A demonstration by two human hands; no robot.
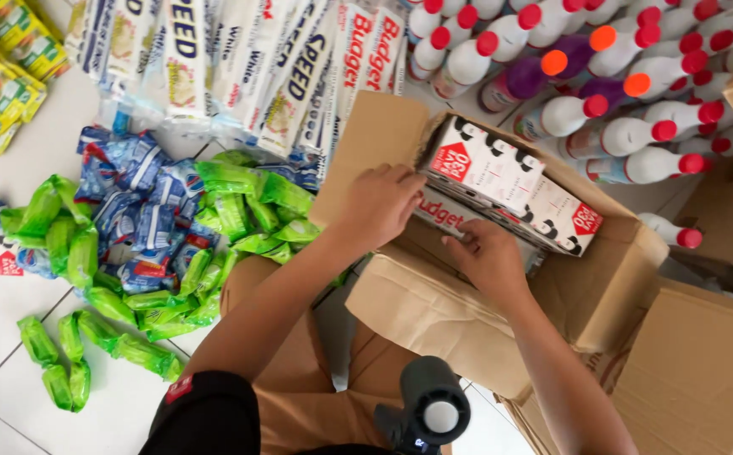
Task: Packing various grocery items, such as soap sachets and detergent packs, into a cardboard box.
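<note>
My left hand (381, 202) grips the near left end of a long white pack with red and black marks (510, 181), which lies in an open brown cardboard box (434, 316). My right hand (488, 257) reaches into the same box, its fingers down on a second white pack (444, 215) beneath the first. Both hands are curled around the packs' edges. The lower pack is mostly hidden by the hands and the upper pack.
Green sachets (71, 253) and blue sachets (143, 206) are heaped on the white tiled floor at left. White bagged packs (240, 63) lie behind them. White bottles with red caps (636, 126) lie at the upper right. More brown cartons (703, 371) stand at right.
</note>
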